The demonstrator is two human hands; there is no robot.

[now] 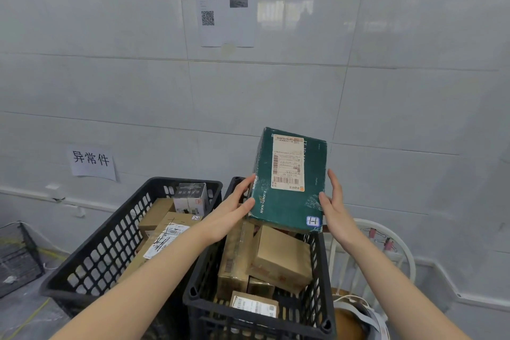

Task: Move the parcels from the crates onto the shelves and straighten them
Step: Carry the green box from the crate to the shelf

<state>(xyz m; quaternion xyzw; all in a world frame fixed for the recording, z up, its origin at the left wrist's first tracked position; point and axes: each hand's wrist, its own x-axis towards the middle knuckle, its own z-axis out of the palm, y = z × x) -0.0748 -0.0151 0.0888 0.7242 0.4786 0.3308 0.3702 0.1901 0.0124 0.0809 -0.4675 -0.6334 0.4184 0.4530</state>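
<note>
A dark green parcel point(289, 201) with a white shipping label is held up, tilted, above the right black crate point(198, 301). My left hand point(234, 210) presses its left side and my right hand point(335, 207) its right side. Below it the right crate holds several brown cardboard parcels point(281, 257). The left black crate point(110, 246) holds more brown parcels point(165, 232) and a grey-and-white box point(191, 199) at its far end. No shelf is in view.
A white tiled wall stands straight ahead with a printed notice point(225, 0) and a handwritten paper sign point(92, 161). A white chair point(392, 246) with clips sits at the right, a wire basket point(16, 254) at the far left.
</note>
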